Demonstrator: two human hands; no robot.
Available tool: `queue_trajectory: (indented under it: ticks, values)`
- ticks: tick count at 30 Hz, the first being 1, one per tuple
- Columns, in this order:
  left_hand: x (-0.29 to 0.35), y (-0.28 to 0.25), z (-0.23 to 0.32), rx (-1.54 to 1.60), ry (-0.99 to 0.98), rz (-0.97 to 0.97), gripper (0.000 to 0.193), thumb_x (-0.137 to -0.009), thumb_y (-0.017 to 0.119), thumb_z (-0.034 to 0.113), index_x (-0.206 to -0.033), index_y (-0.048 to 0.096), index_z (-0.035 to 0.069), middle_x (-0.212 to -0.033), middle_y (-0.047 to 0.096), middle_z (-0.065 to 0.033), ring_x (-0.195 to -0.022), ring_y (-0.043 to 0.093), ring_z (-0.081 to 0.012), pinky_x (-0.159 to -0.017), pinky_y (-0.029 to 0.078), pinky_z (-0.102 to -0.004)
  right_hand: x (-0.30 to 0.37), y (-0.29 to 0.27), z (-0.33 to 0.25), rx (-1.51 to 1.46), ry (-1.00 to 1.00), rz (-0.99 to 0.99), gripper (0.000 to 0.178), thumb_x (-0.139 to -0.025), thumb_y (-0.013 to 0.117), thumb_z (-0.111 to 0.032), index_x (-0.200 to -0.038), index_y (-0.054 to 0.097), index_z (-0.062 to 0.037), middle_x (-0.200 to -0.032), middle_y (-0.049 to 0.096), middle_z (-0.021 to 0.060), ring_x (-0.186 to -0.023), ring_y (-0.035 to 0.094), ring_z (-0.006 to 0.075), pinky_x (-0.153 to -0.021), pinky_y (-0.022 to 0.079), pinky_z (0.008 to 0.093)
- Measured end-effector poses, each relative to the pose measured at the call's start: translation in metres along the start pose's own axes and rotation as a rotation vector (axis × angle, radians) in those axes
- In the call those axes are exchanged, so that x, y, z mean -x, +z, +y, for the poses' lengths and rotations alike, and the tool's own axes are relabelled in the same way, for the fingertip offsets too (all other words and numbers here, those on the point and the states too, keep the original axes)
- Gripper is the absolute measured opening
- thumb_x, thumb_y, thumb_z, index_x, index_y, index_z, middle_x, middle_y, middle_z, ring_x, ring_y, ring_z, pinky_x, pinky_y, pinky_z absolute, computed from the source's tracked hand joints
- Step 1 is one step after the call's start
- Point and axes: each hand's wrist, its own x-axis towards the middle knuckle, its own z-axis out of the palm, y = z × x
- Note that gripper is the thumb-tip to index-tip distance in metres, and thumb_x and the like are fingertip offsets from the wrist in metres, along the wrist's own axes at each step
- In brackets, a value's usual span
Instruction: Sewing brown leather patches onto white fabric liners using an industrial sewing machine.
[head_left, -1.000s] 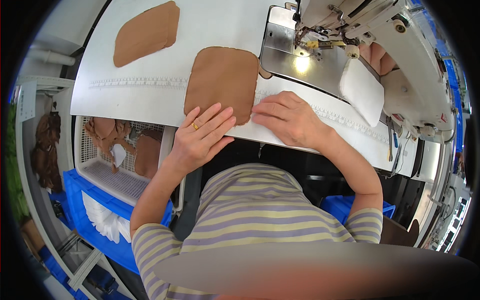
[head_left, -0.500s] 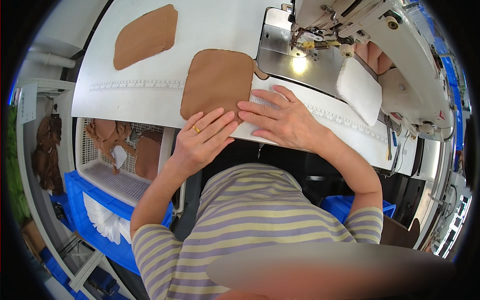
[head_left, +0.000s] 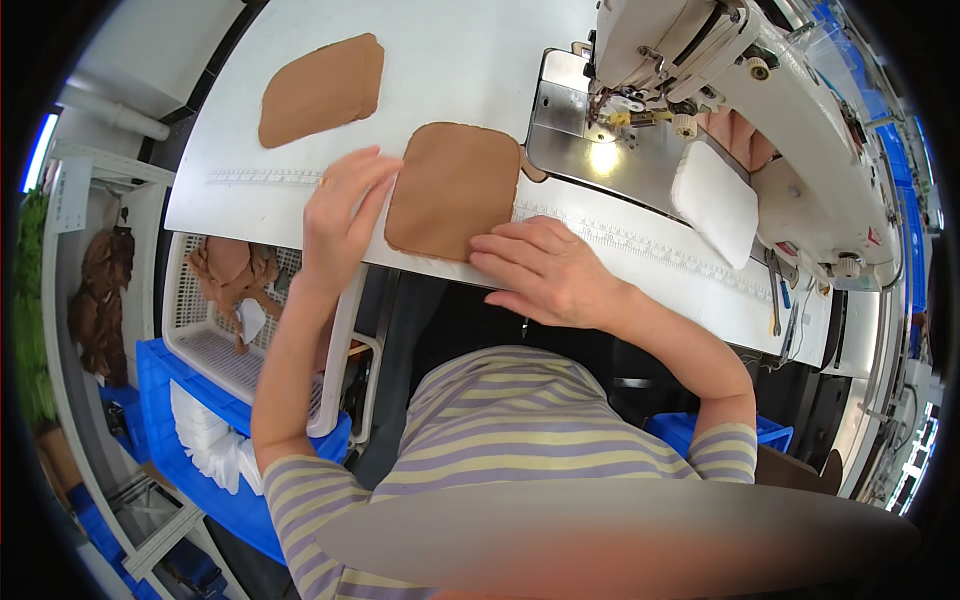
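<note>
A brown, round-cornered piece of soft material, fabric or leather, lies flat at the table's near edge. My right hand rests on its lower right corner, fingers stretched out. Beside the left edge is my left hand, slightly blurred, raised with fingers extended and nothing seen in them; whether a fingertip touches the piece I cannot tell. Farther left on the white table lie overlapping brown pieces. A white padded piece sits to the right, below the sewing machine.
Below the table's left side, a white plastic basket holds brown scraps, above a blue crate with a stack of white pieces. Small tools lie at the right. A ruler scale runs along the table front.
My left hand has lifted off the brown piece's lower edge and moved up and left to its left side. The right hand stays at the lower right corner. The whole view has shifted slightly.
</note>
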Motion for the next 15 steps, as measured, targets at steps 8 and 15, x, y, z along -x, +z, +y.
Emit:
queue_trajectory:
  ticks: [8,15]
  values:
    - [-0.027,0.01,-0.002,-0.169,0.273,-0.46,0.033,-0.083,0.072,0.025,-0.109,0.067,0.005,-0.102,0.066,-0.0093,-0.098,0.061,-0.0281,-0.1,0.04,-0.0454,0.02,-0.02,0.027,0.131,0.138,0.023,0.023,-0.077,0.076,-0.02,-0.087,0.061,-0.0052,-0.101,0.063,0.007,-0.101,0.059,0.0276,-0.091,0.045,0.0422]
    - [0.022,0.015,0.034,0.037,0.265,-0.344,0.054,-0.069,0.082,0.027,-0.116,0.066,0.006,-0.107,0.063,-0.0068,-0.096,0.06,-0.0277,-0.099,0.04,-0.047,0.038,-0.029,0.04,0.254,0.371,0.192,0.028,-0.078,0.074,-0.012,-0.104,0.066,-0.0047,-0.121,0.062,0.0088,-0.112,0.056,0.0292,-0.094,0.044,0.0419]
